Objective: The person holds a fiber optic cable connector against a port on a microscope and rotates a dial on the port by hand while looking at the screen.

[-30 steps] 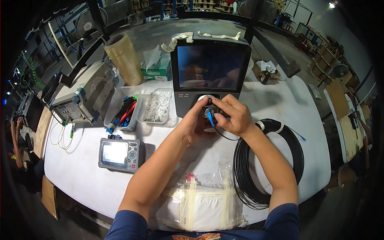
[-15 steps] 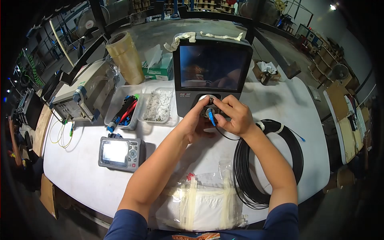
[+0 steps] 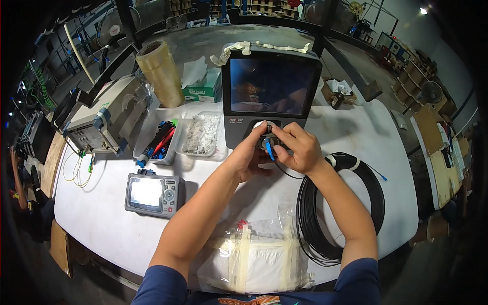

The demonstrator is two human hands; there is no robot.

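Observation:
A dark grey tester (image 3: 235, 133) with a large dark screen (image 3: 272, 85) stands upright in front of me. Both hands meet at the round fixture on its lower front. The thumb of my left hand (image 3: 249, 155) presses by a small dark knob (image 3: 269, 129), its other fingers curled behind the fixture. From the right, my right hand (image 3: 302, 150) closes its fingertips on the same knob. Just below the fingertips, a blue fibre connector (image 3: 269, 148) sits at the fixture, tilted downward. Its black cable passes under my right hand toward a coil of black cable (image 3: 376, 195).
Left of the tester stand a tub of blue parts and a red tool (image 3: 161, 136), and a tub of small white pieces (image 3: 199, 133). A handheld meter (image 3: 154, 195) lies nearer me. A taped plastic packet (image 3: 259, 259) lies at the front edge, a bench instrument (image 3: 104, 122) far left.
Both hands stay at the knob with almost no visible movement. The view has shifted very slightly.

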